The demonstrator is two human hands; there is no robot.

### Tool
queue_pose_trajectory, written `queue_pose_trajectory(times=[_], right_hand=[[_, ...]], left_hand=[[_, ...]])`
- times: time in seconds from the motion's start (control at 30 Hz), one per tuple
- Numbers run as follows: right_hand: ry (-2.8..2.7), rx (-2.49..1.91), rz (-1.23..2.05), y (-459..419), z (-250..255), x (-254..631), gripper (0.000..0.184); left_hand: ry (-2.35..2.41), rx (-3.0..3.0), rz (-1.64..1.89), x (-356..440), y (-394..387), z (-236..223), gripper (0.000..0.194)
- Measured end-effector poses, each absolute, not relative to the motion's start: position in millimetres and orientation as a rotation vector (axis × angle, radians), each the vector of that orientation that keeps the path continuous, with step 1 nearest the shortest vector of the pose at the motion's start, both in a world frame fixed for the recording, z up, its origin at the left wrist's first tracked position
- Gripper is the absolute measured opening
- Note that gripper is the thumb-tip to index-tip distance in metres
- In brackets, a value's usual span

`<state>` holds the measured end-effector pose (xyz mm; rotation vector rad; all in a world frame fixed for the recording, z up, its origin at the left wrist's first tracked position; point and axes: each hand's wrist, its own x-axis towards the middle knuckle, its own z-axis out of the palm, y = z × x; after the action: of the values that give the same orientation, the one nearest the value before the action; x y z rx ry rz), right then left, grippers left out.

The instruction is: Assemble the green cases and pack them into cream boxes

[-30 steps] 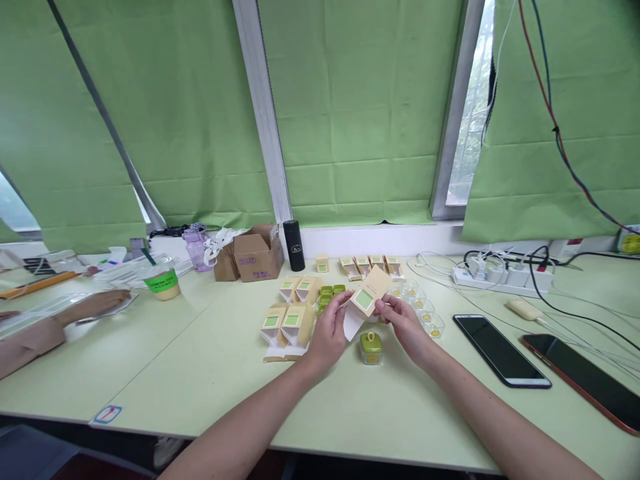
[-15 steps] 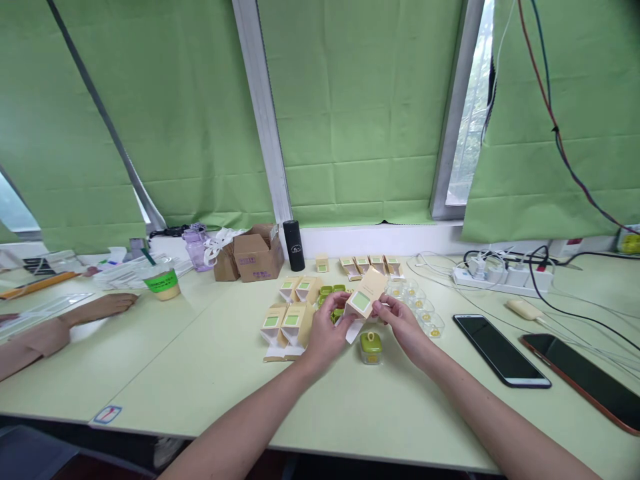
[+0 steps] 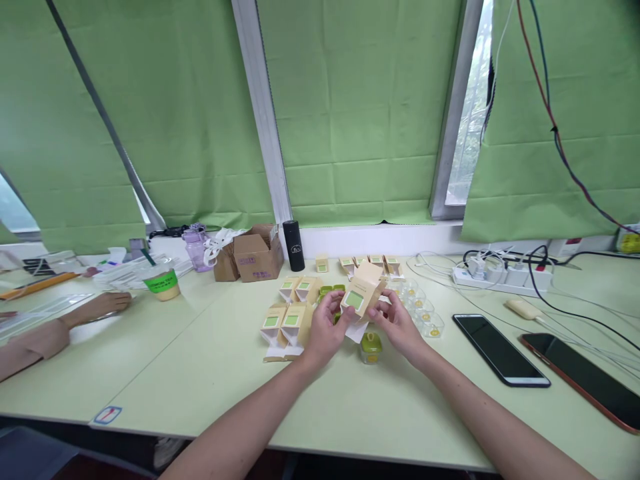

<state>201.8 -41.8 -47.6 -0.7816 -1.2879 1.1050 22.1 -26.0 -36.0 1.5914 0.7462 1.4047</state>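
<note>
Both my hands hold one small tan carton with a green window [image 3: 361,291] above the pale green table [image 3: 210,373]. My left hand [image 3: 326,331] grips its left side, my right hand [image 3: 397,323] its right side, fingers closed on it. A white flap hangs from the carton's bottom. Just below sits a small green-lidded clear container [image 3: 371,347]. Several folded tan cartons [image 3: 289,321] lie left of my hands, and clear containers [image 3: 424,313] form a row on the right.
Two phones [image 3: 501,349] lie at the right, with a power strip [image 3: 495,277] and cables behind. A black bottle [image 3: 293,245], brown boxes [image 3: 256,255] and a cup [image 3: 162,283] stand at the back. Another person's hand [image 3: 100,307] rests at the far left.
My hands have turned the carton and puffed it from a flat blank into a box shape, shifting it slightly left. The other person's hand at the left drew back a little.
</note>
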Motion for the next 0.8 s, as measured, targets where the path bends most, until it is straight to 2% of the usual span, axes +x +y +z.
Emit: queue_pose_trajectory(times=[0.23,0.4,0.57,0.8], right_hand=[[-1.174,-0.766,1.207,-42,-44,202,0.074],[-1.225,-0.816,1.191,-39,-41,207,0.061],[-1.312,-0.84,1.149,-39,-43,206,0.061],[-1.335,-0.781,1.151,-38,-50,202,0.054]], left_hand=[[0.669,1.37,1.297,21,-27,-31,0.052],[0.622,1.27,1.287,21,-25,-29,0.056],[0.642,1.271,1.309,20,-28,-23,0.059],[0.645,1.235,1.328,20,-26,-21,0.054]])
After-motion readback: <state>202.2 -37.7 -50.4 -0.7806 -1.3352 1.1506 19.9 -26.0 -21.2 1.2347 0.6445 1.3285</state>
